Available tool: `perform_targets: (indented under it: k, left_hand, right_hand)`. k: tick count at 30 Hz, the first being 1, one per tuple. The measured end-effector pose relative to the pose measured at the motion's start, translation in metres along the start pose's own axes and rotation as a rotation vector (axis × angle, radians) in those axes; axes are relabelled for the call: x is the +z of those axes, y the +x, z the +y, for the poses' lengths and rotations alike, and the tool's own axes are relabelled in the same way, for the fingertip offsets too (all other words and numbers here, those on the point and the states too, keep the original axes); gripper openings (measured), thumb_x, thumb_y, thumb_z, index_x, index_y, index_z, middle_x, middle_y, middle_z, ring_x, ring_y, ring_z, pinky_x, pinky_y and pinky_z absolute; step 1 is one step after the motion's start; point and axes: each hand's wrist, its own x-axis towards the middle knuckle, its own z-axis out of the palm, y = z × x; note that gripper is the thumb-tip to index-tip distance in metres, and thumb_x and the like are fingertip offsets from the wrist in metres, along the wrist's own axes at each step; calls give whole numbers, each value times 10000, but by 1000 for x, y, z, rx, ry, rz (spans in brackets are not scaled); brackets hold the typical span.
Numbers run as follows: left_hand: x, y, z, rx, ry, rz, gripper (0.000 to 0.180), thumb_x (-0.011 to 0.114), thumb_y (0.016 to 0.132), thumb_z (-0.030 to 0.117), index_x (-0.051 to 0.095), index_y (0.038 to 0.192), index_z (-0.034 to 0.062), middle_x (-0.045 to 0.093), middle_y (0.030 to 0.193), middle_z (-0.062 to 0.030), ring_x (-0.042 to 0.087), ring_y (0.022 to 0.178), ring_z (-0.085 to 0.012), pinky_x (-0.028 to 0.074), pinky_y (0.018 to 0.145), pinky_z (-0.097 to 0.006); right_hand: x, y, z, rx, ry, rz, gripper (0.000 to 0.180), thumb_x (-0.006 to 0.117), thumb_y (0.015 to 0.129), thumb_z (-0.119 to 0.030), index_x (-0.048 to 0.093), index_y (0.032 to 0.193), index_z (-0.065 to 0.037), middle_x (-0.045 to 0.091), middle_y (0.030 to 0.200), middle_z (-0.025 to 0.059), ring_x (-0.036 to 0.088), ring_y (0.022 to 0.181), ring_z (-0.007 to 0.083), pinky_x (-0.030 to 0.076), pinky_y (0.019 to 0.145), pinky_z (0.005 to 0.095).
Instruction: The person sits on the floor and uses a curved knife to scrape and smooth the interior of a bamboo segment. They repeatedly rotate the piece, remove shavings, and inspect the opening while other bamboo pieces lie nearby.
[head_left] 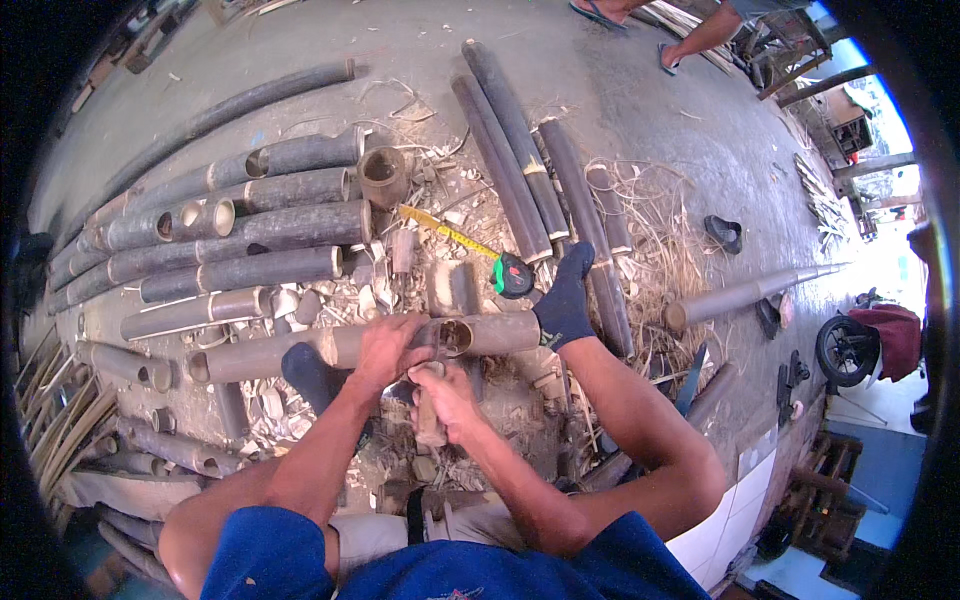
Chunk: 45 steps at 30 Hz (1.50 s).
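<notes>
A brown bamboo pole [270, 357] lies crosswise in front of me, with a hole [456, 338] cut in its upper side. My left hand [390, 350] is closed over the pole just left of that hole. Close below it, my right hand [450, 400] grips a tool with a thick wooden handle [430, 425]; its working end is hidden near the pole and my left fingers. My right foot in a dark sock [565, 305] is against the pole's right end, and my left foot [308, 376] is beside its left part.
Several dark bamboo poles [290, 232] lie to the left, more [500, 160] ahead. Pale shavings [300, 400] cover the floor around a yellow tape measure [515, 275]. At right are a saw blade [690, 380] and loose sandals [722, 233]. Another person's feet [680, 52] show far right.
</notes>
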Motion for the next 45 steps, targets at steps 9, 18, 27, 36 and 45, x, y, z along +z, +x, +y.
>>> perform_targets:
  k: [9,18,27,36,45]
  left_hand:
    - [9,2,2,-118,-24,46,516,724,798,460,705,1204,142,728,1160,-125,669,1104,-335,484,967,-457]
    - [19,2,2,-217,57,8,316,714,814,273,726,1078,100,744,1089,-136,695,1014,-308,501,907,-431]
    - [10,14,11,-195,156,-65,381,708,812,322,677,1120,100,726,1071,-136,692,964,-370,540,852,-474]
    - [-5,27,46,-266,279,-136,1041,690,542,908,648,1170,79,745,953,-157,721,937,-321,439,975,-486]
    - [12,28,54,-364,261,139,917,743,534,849,721,993,56,713,762,-130,693,789,-291,411,860,-431]
  right_hand:
    - [34,20,-22,161,654,36,183,681,937,-240,585,1038,-122,584,764,76,595,615,226,538,539,404]
    - [36,33,-27,159,803,32,176,667,919,-256,575,947,-109,597,720,61,622,609,234,560,583,426]
    - [15,11,-2,79,693,-70,171,672,917,-212,562,984,-100,591,739,54,603,617,214,536,552,404]
    - [-58,-2,27,-160,-364,228,203,646,873,-160,604,1023,-29,605,688,45,584,526,151,482,472,347]
    - [-110,14,-74,-63,-1133,-166,365,668,810,-282,651,1003,28,680,711,177,677,622,274,535,604,418]
